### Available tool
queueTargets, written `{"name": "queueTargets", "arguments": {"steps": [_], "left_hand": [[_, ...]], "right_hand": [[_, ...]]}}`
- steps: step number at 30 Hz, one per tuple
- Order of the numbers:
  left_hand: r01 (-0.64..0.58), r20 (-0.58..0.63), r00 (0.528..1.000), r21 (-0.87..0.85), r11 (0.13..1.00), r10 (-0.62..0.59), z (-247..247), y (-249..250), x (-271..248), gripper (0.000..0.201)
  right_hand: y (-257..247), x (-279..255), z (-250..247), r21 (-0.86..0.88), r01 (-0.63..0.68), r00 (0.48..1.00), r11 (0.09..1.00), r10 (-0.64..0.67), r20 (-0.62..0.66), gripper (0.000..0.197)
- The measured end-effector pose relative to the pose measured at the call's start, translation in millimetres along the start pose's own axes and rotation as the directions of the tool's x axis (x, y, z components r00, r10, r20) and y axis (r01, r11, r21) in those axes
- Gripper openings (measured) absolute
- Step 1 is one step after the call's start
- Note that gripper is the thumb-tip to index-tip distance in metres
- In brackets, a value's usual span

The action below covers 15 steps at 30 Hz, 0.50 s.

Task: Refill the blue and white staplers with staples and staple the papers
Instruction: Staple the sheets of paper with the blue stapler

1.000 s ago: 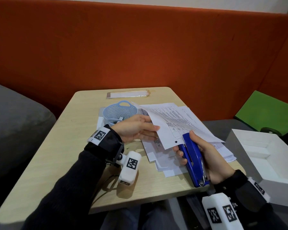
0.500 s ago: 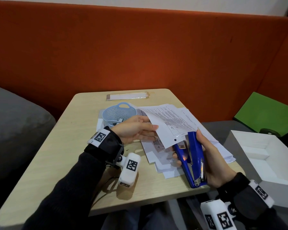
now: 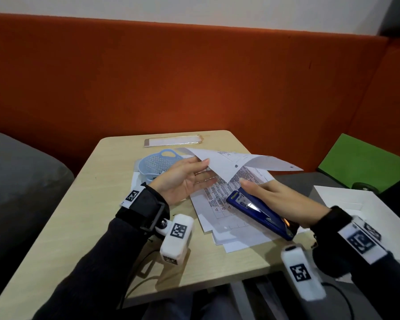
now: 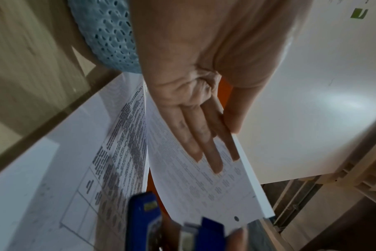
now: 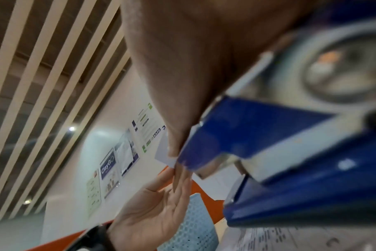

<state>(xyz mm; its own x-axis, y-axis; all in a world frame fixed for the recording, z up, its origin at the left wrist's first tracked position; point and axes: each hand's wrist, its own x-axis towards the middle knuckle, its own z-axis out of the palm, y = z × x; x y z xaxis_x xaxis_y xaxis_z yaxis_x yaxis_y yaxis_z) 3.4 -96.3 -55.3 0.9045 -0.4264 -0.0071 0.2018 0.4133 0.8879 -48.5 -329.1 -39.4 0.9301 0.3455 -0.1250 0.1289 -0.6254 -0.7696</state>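
Note:
My left hand (image 3: 208, 170) pinches a few printed sheets (image 3: 226, 167) by their edge, thumb on top and fingers beneath, and holds them lifted off the paper stack (image 3: 229, 225) on the wooden table (image 3: 90, 204). In the left wrist view the straight fingers (image 4: 213, 152) lie against the sheets (image 4: 193, 195). My right hand (image 3: 263, 192) holds the blue stapler (image 3: 256, 211) low over the stack, nose pointing toward the left hand, index finger stretched along its top. The stapler (image 5: 290, 152) fills the right wrist view, blurred. The stapler's front (image 4: 144, 224) shows below the lifted sheets.
A pale blue perforated basket (image 3: 157, 165) stands behind my left hand. A phone (image 3: 173, 142) lies at the table's far edge. An open white box (image 3: 367, 204) sits to the right, a green cushion (image 3: 367, 162) behind it. An orange backrest rises behind the table.
My right hand has drawn the stapler off the sheets' corner and lowered it flat toward the stack. My left hand has raised the sheets and turned palm up.

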Motion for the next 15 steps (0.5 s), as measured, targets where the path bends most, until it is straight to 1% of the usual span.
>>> {"name": "queueTargets", "arguments": {"steps": [2,3,5,8,10,12,13,14,15], "left_hand": [[-0.013,-0.004,1.0,-0.018,1.0,0.013,1.0,0.8,0.0,0.045],[-0.017,-0.005,1.0,-0.025,1.0,0.017,1.3,1.1,-0.1,0.046],[-0.017,-0.003,1.0,-0.035,0.999,0.017,1.9,1.7,-0.7,0.045],[-0.011,0.007,1.0,-0.03,0.999,0.011,1.3,0.4,-1.9,0.036],[-0.012,0.009,1.0,-0.027,1.0,0.012,1.1,0.3,-1.8,0.033],[-0.016,0.013,1.0,-0.026,1.0,0.017,0.6,1.0,-1.2,0.035],[-0.019,0.014,1.0,-0.025,1.0,0.019,0.3,1.3,-0.8,0.036],[-0.02,0.014,1.0,-0.026,0.999,0.021,0.0,1.3,-0.8,0.035],[-0.021,0.016,1.0,-0.027,0.999,0.022,-0.1,1.2,-0.8,0.034]], "right_hand": [[-5.3,7.4,-0.7,-0.126,0.02,0.999,0.992,-0.024,-0.03,0.069],[-6.9,11.3,-0.4,-0.168,0.022,0.999,0.985,-0.027,-0.031,0.063],[-7.2,17.4,1.1,-0.238,-0.004,1.0,0.971,-0.001,-0.018,0.061],[-3.2,21.5,-1.2,-0.285,-0.045,0.999,0.957,0.039,-0.028,0.062],[-4.8,18.4,-7.6,-0.332,-0.042,0.994,0.942,0.005,-0.113,0.063],[-7.0,9.4,-14.7,-0.426,-0.03,0.976,0.904,-0.065,-0.208,0.07],[-8.0,2.5,-18.2,-0.499,-0.042,0.963,0.865,-0.098,-0.251,0.074],[-10.5,-6.3,-21.2,-0.567,-0.073,0.943,0.821,-0.129,-0.307,0.072],[-13.8,-15.5,-23.7,-0.621,-0.102,0.909,0.777,-0.182,-0.376,0.064]]}}
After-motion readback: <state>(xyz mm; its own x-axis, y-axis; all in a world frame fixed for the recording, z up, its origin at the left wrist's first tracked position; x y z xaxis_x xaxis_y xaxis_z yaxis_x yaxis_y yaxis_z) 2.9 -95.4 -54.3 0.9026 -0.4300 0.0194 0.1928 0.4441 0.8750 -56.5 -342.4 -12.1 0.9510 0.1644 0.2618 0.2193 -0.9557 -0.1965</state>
